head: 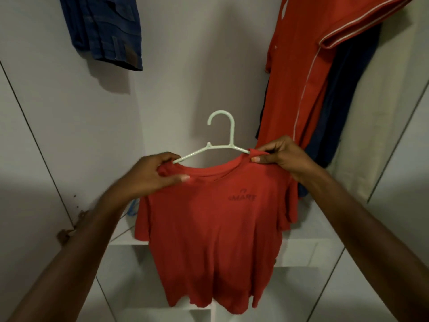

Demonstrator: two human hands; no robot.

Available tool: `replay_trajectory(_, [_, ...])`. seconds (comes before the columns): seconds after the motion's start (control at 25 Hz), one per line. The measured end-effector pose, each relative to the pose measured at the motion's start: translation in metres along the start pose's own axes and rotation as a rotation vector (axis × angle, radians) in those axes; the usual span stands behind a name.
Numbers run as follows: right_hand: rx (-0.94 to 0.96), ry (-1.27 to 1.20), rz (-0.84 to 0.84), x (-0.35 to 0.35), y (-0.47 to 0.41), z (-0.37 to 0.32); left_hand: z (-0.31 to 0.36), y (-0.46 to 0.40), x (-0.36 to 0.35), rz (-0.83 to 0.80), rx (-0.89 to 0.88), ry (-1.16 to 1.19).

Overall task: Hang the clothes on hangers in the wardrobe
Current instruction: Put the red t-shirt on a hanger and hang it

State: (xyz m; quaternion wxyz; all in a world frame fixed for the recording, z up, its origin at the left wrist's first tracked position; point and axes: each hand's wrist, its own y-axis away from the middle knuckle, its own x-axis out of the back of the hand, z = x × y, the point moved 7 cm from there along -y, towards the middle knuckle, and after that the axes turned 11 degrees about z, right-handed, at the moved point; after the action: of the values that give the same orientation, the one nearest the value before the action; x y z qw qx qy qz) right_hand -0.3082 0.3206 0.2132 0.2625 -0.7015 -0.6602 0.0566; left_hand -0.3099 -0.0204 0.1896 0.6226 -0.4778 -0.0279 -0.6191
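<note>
Both hands' fingers (183,178) pinch the red T-shirt (209,228) on the pale hanger (220,135)

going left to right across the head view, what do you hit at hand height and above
blue denim garment → left hand → pale green hanger → right hand → hanging red garment with white piping → dark navy garment → cream garment
</note>
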Motion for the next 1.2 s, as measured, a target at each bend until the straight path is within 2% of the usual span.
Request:
replay_trajectory(0.08, [0.011,0.031,-0.03,-0.005,0.009,-0.004,0.011,0.003,-0.019,0.074,-0.016,-0.129])
replay_trajectory(0.2, [-0.017,0.03,-0.125,-0.006,0.026,-0.003,0.007,0.014,-0.017,0.22,-0.012,-0.155])
replay_trajectory(0.32, [-0.061,0.008,-0.156,0.015,0.053,0.015,0.014,0.027,-0.005,0.21,-0.021,-0.134])
replay_trajectory(0.44, [-0.219,0.065,-0.214,0.022,0.091,0.071,0.019,0.036,0.017,0.23,-0.016,-0.138])
replay_trajectory(0.52, [-0.291,0.048,-0.187,0.023,0.111,0.099,0.019,0.042,0.029,0.219,-0.008,-0.135])
replay_trajectory(0.64, [-0.235,-0.055,-0.029,0.038,0.108,0.106,0.016,0.047,0.045,0.188,0.003,-0.128])
replay_trajectory(0.72, [-0.168,-0.036,0.029,0.049,0.105,0.09,0.013,0.048,0.053,0.173,-0.002,-0.128])
replay_trajectory(0.88, [-0.046,0.127,-0.159,0.018,0.104,0.045,0.011,0.041,0.067,0.198,-0.04,-0.138])
replay_trajectory(1.04, [0.034,0.013,-0.086,-0.045,0.093,0.008,0.024,0.029,0.065,0.119,-0.11,-0.11])
replay_trajectory(1.2, [0.028,-0.071,-0.002,-0.061,0.087,-0.003,0.028,0.022,0.077,0.073,-0.109,-0.07])
